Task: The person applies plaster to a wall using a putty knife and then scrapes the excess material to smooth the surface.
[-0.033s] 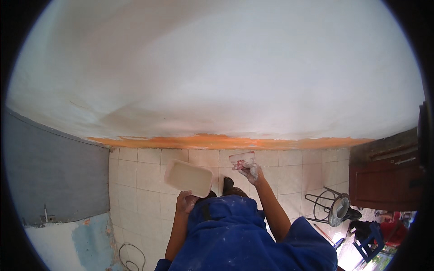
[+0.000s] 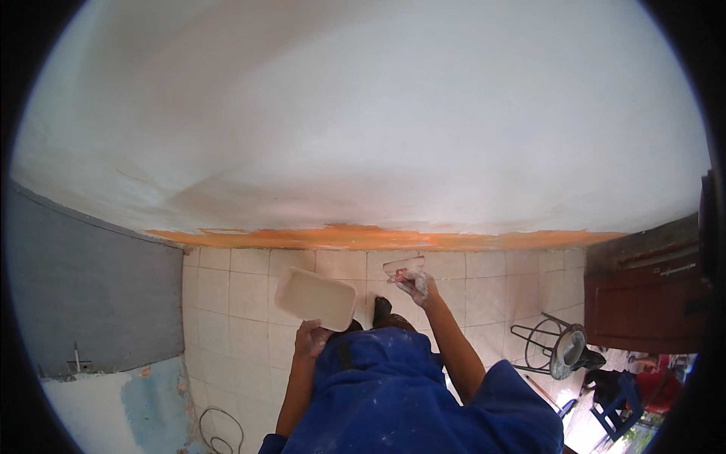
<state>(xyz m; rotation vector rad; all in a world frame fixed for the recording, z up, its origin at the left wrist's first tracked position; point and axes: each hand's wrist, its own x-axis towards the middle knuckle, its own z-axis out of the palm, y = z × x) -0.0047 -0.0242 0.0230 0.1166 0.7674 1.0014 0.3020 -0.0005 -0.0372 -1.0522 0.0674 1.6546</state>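
Putty knife [image 2: 404, 267] sat in the right hand [image 2: 418, 286], fingers closed tight around its handle, which was hidden inside the fist. Its flat blade lay sideways, long edge running left to right, just under the orange stripe [image 2: 363, 237] low on the white wall [image 2: 378, 129]. The left hand [image 2: 310, 338] gripped a pale tray [image 2: 315, 298] from below, fingers partly hidden. Blue clothes [image 2: 408, 401] covered the person's legs and most of both shoes.
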